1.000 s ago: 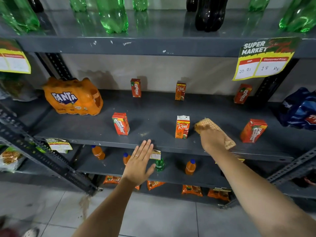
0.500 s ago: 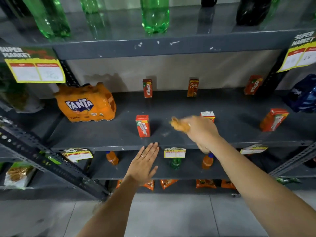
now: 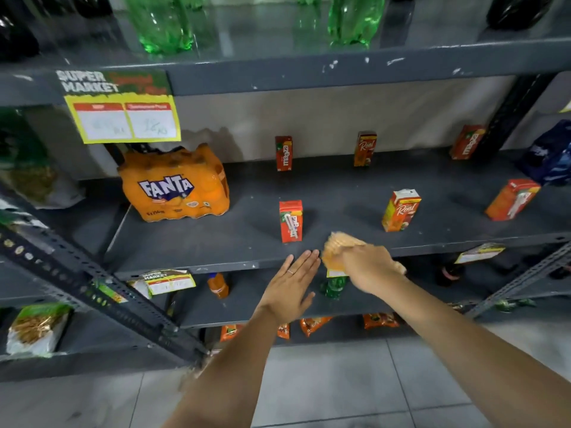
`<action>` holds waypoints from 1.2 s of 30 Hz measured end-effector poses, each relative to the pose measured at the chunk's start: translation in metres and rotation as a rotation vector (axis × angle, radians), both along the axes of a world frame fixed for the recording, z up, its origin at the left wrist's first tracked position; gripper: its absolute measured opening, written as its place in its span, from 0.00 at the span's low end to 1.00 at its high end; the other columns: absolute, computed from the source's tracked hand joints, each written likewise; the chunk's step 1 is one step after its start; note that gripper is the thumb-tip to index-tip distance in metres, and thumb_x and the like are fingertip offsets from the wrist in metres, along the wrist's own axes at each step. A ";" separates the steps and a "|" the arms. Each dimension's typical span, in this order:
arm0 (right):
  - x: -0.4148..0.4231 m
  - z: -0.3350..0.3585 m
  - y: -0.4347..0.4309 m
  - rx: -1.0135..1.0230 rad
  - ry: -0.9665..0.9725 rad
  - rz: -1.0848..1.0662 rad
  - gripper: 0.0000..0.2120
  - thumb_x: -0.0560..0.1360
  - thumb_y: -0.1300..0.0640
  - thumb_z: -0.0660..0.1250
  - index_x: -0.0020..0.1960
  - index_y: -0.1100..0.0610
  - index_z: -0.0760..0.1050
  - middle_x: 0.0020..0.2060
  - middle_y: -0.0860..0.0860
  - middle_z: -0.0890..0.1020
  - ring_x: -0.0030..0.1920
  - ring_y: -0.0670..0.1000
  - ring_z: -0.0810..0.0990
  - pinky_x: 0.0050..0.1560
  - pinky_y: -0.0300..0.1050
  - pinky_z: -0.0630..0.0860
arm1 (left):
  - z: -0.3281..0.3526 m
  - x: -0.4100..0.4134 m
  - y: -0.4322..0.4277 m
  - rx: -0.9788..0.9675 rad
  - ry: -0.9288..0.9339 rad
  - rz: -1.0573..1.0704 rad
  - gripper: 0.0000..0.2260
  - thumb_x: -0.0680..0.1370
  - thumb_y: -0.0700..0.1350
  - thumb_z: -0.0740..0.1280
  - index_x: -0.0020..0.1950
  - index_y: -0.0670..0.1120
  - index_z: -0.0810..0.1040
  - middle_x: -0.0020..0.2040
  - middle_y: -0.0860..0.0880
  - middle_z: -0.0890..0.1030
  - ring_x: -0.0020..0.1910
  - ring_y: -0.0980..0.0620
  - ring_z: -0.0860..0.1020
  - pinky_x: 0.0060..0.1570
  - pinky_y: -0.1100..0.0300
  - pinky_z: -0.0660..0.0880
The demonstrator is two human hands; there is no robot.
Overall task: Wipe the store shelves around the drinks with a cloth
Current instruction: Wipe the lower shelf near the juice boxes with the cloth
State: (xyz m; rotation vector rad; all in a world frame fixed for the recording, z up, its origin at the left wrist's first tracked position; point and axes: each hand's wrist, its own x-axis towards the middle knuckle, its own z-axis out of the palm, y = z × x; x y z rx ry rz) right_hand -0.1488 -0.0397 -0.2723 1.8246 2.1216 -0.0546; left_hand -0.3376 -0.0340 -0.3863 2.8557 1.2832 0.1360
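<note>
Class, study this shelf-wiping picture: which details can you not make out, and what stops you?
Head view only:
- Price tag: handwritten prices too faint and blurred.
- Cloth: motion-blurred, partly covered by the right hand; shelf contact unclear.
- Green bottles: tops cut off by the upper edge.
- Blue pack: cut off by the right edge.

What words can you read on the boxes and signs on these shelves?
"FANTA": orange bottle pack.
"SUPER MARKET": price sign on the upper shelf edge; its handwritten prices are too faint to read.
"maaza": back red carton and far-right back carton.
"Real": back carton and front carton.
Front red carton, tilted right carton and lower shelf tags: too blurred.
</note>
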 end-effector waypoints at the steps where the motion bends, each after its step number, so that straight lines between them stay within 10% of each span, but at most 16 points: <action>1: 0.006 0.007 -0.005 -0.044 0.029 -0.003 0.22 0.75 0.63 0.61 0.67 0.48 0.74 0.62 0.52 0.79 0.59 0.58 0.79 0.52 0.48 0.76 | 0.001 -0.002 0.001 -0.020 -0.041 -0.006 0.30 0.82 0.51 0.54 0.79 0.45 0.44 0.79 0.51 0.43 0.76 0.55 0.38 0.75 0.54 0.39; 7: 0.019 0.064 0.056 -0.092 0.316 -0.153 0.19 0.73 0.49 0.60 0.63 0.40 0.76 0.58 0.50 0.81 0.53 0.56 0.80 0.42 0.45 0.72 | 0.010 -0.038 0.003 0.076 -0.028 0.078 0.26 0.82 0.52 0.52 0.78 0.45 0.52 0.78 0.49 0.49 0.77 0.51 0.45 0.74 0.56 0.39; 13: 0.002 0.034 0.129 0.146 0.254 -0.259 0.22 0.76 0.63 0.61 0.69 0.58 0.70 0.62 0.57 0.78 0.61 0.59 0.77 0.54 0.50 0.75 | 0.006 -0.071 -0.002 0.076 0.059 0.252 0.32 0.79 0.56 0.60 0.78 0.44 0.54 0.78 0.46 0.54 0.77 0.47 0.50 0.76 0.50 0.47; 17: 0.000 -0.004 0.113 0.070 0.197 -0.106 0.25 0.79 0.63 0.57 0.75 0.59 0.61 0.71 0.57 0.71 0.68 0.58 0.72 0.65 0.51 0.71 | 0.008 -0.069 -0.003 0.043 0.052 0.261 0.36 0.77 0.57 0.64 0.78 0.44 0.54 0.78 0.46 0.54 0.77 0.47 0.51 0.73 0.51 0.47; 23: -0.002 -0.016 0.020 -0.003 0.073 0.198 0.34 0.73 0.70 0.57 0.76 0.50 0.58 0.71 0.56 0.66 0.65 0.62 0.72 0.50 0.54 0.74 | 0.006 -0.066 -0.006 0.035 0.052 0.284 0.35 0.78 0.59 0.57 0.79 0.45 0.49 0.79 0.46 0.49 0.78 0.47 0.46 0.73 0.50 0.45; 26: 0.011 0.012 -0.006 -0.055 0.145 0.108 0.28 0.75 0.65 0.57 0.72 0.46 0.67 0.66 0.54 0.75 0.62 0.59 0.76 0.57 0.52 0.75 | 0.004 -0.067 -0.005 0.029 0.054 0.284 0.35 0.78 0.59 0.57 0.79 0.45 0.47 0.79 0.47 0.48 0.78 0.48 0.45 0.73 0.50 0.45; 31: 0.010 0.067 0.072 0.021 0.167 -0.086 0.11 0.75 0.50 0.61 0.52 0.49 0.80 0.44 0.52 0.82 0.47 0.57 0.81 0.42 0.47 0.72 | 0.005 -0.067 -0.006 0.030 0.065 0.299 0.34 0.79 0.57 0.57 0.79 0.46 0.45 0.79 0.47 0.48 0.78 0.49 0.44 0.75 0.49 0.45; 36: -0.013 0.042 0.145 0.190 0.244 -0.183 0.18 0.74 0.63 0.63 0.63 0.56 0.75 0.55 0.56 0.81 0.55 0.59 0.80 0.45 0.49 0.74 | 0.007 -0.066 -0.007 0.011 0.097 0.303 0.33 0.81 0.57 0.53 0.79 0.47 0.41 0.79 0.48 0.44 0.77 0.50 0.41 0.75 0.50 0.44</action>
